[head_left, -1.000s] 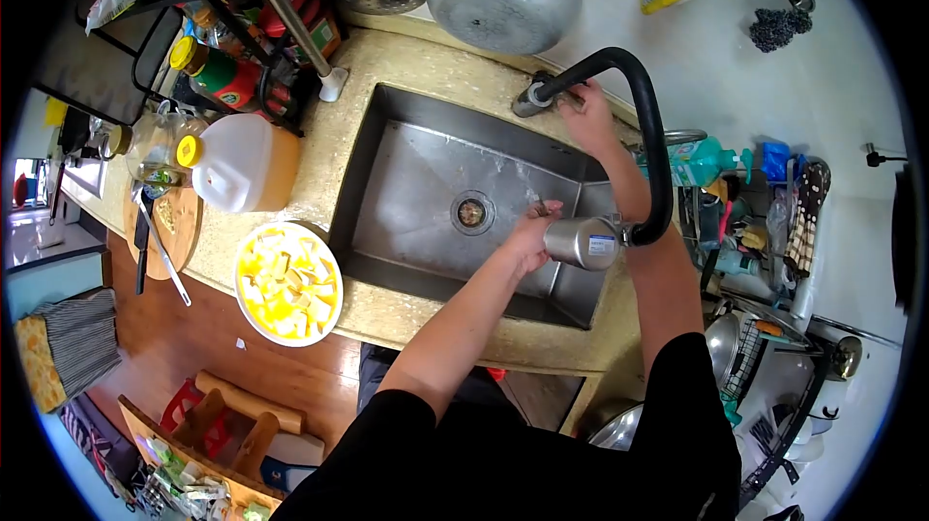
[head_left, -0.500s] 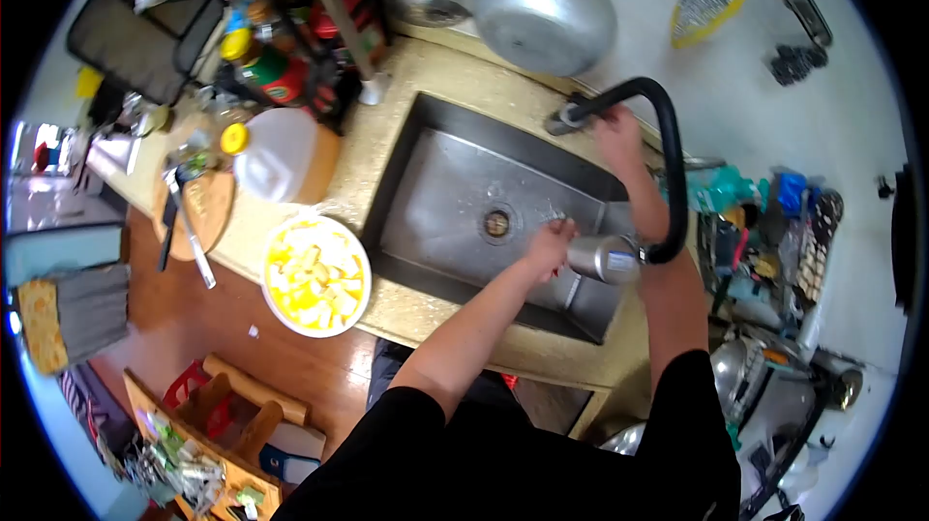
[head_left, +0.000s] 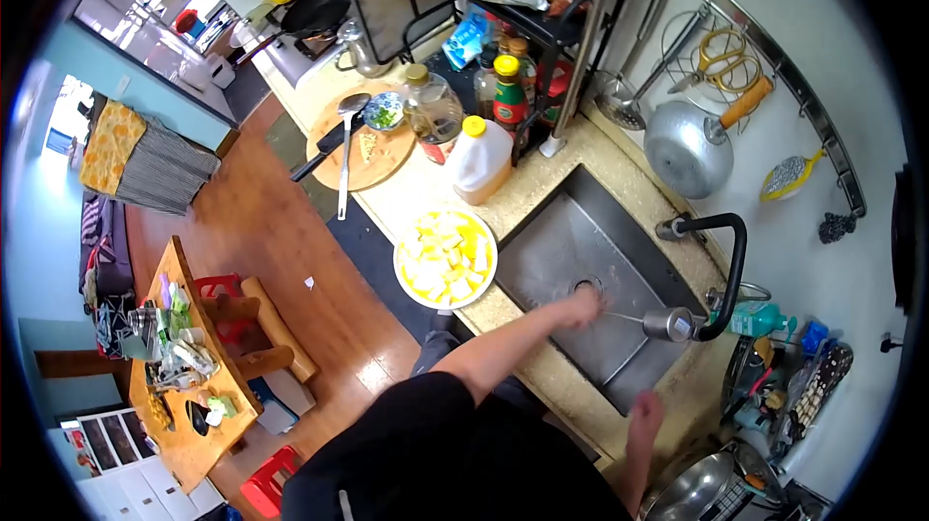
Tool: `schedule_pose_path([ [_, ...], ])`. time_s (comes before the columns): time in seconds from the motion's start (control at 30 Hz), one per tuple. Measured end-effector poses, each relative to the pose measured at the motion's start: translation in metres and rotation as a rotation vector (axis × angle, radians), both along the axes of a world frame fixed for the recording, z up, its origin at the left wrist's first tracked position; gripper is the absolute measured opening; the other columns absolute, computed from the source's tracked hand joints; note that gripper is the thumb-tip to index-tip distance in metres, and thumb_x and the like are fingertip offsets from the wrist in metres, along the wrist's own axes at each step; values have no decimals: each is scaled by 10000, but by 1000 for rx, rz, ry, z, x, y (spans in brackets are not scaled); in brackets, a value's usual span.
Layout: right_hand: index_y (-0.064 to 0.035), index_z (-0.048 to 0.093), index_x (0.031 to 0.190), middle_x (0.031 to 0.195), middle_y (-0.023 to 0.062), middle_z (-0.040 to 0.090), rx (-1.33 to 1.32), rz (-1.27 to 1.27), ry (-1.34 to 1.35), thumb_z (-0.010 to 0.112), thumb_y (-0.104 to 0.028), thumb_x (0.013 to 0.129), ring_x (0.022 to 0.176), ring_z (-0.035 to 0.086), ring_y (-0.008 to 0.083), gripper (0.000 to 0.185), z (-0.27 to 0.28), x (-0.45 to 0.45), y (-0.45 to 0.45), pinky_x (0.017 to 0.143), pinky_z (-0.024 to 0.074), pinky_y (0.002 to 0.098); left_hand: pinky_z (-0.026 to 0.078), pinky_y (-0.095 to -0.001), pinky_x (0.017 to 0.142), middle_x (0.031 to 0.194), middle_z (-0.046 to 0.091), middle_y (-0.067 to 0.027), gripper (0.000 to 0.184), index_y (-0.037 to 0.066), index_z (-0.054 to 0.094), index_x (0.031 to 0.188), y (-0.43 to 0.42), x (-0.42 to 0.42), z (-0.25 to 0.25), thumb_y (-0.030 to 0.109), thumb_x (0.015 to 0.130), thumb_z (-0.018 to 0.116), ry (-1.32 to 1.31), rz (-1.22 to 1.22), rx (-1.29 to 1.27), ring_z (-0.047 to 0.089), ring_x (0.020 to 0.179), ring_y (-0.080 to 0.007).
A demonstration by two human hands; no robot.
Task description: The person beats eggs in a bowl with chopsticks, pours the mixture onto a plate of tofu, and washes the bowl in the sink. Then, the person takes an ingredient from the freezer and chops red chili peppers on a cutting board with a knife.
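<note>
My left hand (head_left: 582,308) is over the dark metal sink (head_left: 639,260), close to the drain (head_left: 586,285). A thin stream, seemingly water, runs from the metal faucet head (head_left: 668,325) toward it; its fingers are blurred. My right hand (head_left: 644,416) hangs by the sink's near right corner, away from the faucet, its fingers too smeared to read. The faucet's black curved hose (head_left: 739,260) arches over the sink's right end. Left of the sink, a white bowl (head_left: 400,274) on the counter holds many pale yellow-white cubes.
A plastic jug (head_left: 481,158) with a yellow cap stands behind the bowl. Farther left, a round cutting board (head_left: 382,158) carries a knife, a metal spoon (head_left: 346,158) and a small patterned bowl (head_left: 384,112). A pan (head_left: 689,148) hangs on the wall.
My right hand has left the faucet's base and come back to the near edge of the sink. My left hand has stayed over the sink, nearer the drain. The view has turned leftward.
</note>
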State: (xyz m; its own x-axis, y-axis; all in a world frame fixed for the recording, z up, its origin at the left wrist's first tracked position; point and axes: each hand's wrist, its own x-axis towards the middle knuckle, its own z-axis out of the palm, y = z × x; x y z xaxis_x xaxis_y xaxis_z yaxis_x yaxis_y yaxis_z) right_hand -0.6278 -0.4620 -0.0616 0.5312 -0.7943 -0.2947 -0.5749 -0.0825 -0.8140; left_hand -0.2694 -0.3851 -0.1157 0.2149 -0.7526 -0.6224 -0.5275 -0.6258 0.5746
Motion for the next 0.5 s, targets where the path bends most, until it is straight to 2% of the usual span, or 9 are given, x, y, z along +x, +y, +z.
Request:
schedule_pose_path([
  [0.03,0,650,1151,1054,50,665,109,95,18,639,-57,932,993,624,156,227,23,5,30,917,502,317,484,-363,467,826,677,-34,205,65,700,1025,-7,-14,-5,214,944,586,-199,-176,276,638,604,-208],
  [0.07,5,651,1149,1058,53,673,213,131,20,637,-63,945,1001,630,150,215,45,16,52,915,504,306,495,-375,472,857,706,-45,223,66,707,1042,-13,-24,-4,234,940,600,-238,-280,403,670,619,-214],
  [0.1,11,652,1146,1062,56,680,322,163,30,635,-69,958,1009,636,145,205,65,21,72,913,506,294,498,-384,465,844,711,-48,217,75,726,1021,1,-35,-34,223,936,593,-470,-548,-196,670,586,-230],
  [0.2,23,653,1154,1026,58,680,414,164,-16,639,-88,958,949,637,133,225,80,37,107,868,510,271,515,-387,513,826,707,-47,216,83,724,1033,4,-20,29,212,929,585,402,157,-495,677,635,-224],
  [0.3,45,641,1186,1031,79,688,312,237,-110,635,-95,963,973,644,143,264,66,51,121,886,509,282,542,-416,650,841,711,-84,228,45,713,1023,0,-24,0,144,919,536,572,231,-742,697,754,-249],
  [0.37,48,639,1198,1038,92,694,286,255,-83,630,-95,964,970,648,149,275,83,68,128,887,511,290,558,-405,719,925,734,-102,273,29,714,1063,1,-47,-40,93,879,523,-187,-301,-422,717,847,-283],
  [0.43,47,644,1204,1037,115,702,126,315,-89,624,-90,959,965,657,166,282,85,79,127,882,517,302,569,-417,733,989,736,-111,276,63,721,1079,8,-41,15,110,889,526,-234,-418,-330,723,879,-263],
  [0.47,49,647,1196,1038,118,703,131,295,-85,625,-89,958,962,658,167,276,93,79,132,879,519,304,574,-422,739,1021,737,-116,278,80,725,1087,15,-44,37,118,895,527,-243,-479,-283,726,894,-253],
  [0.5,51,650,1188,1038,122,703,124,278,-94,625,-88,957,958,659,169,271,105,89,132,877,520,307,575,-425,736,1021,738,-116,266,84,725,1079,17,-36,41,126,898,534,245,-217,-308,726,897,-241],
])
